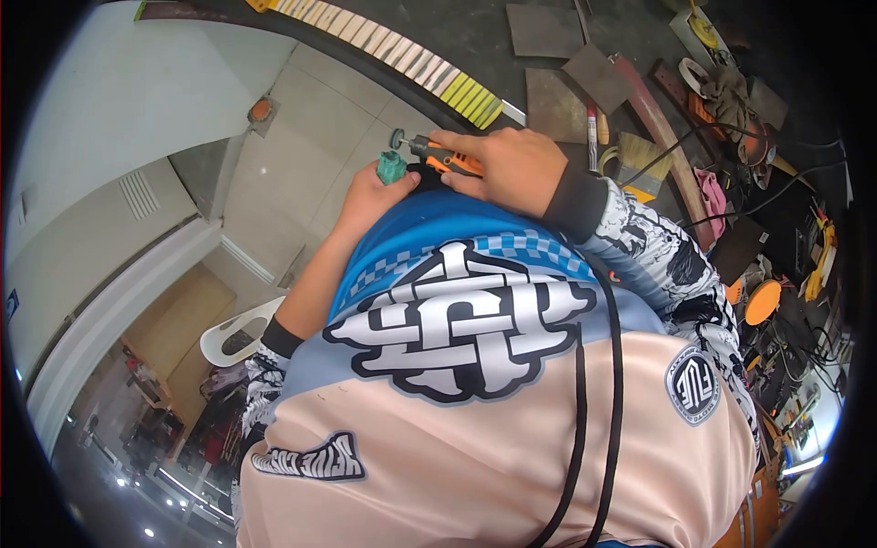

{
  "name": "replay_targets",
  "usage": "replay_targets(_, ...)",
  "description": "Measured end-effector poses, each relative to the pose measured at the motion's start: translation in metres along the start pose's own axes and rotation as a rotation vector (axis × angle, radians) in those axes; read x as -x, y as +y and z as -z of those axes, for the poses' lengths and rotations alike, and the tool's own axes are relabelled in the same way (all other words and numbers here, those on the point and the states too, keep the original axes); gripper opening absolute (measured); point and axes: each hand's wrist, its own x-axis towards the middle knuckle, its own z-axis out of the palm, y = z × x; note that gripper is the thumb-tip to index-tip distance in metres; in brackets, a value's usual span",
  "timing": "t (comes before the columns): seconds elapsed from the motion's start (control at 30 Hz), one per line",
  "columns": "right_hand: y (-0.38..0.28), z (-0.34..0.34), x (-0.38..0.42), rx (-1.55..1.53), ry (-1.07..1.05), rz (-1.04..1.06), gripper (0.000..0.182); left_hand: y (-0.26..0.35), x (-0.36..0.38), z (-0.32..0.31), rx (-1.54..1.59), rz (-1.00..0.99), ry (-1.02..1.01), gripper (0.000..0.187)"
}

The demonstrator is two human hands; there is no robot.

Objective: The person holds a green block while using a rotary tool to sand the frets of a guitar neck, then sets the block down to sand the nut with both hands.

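Note:
My left hand [367, 196] is closed around a small, rough green block [391, 168], its top showing above the fingers. My right hand [519, 170] grips an orange and black rotary tool [454, 163], with the index finger stretched along its body. A small dark disc [396, 139] sits on the tool's thin shaft, just above the green block and apart from it. Both hands are close together in front of my blue and beige shirt [512, 365]. Part of the tool's body is hidden by my right hand.
A dark workbench [484, 36] edged with a row of pale and yellow strips [393, 50] lies ahead. Several flat plates [555, 105], a brush [639, 163] and a black cable [776, 137] are at the right. A white stool [212, 345] stands at the left.

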Motion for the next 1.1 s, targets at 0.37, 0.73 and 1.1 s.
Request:
replay_targets(0.37, -0.004, 0.0, 0.002, 0.01, 0.025, -0.094, 0.051, 0.001, -0.004, 0.01, -0.03, -0.007, -0.023, 0.03)
replay_targets(0.73, 0.054, -0.029, 0.0, 0.292, 0.179, -0.244, 0.054, -0.007, -0.007, 0.02, -0.024, -0.002, 0.01, 0.031)
replay_targets(1.1, 0.058, -0.036, -0.005, 0.304, 0.2, -0.266, 0.055, -0.013, -0.004, 0.023, -0.003, 0.012, 0.023, 0.032)
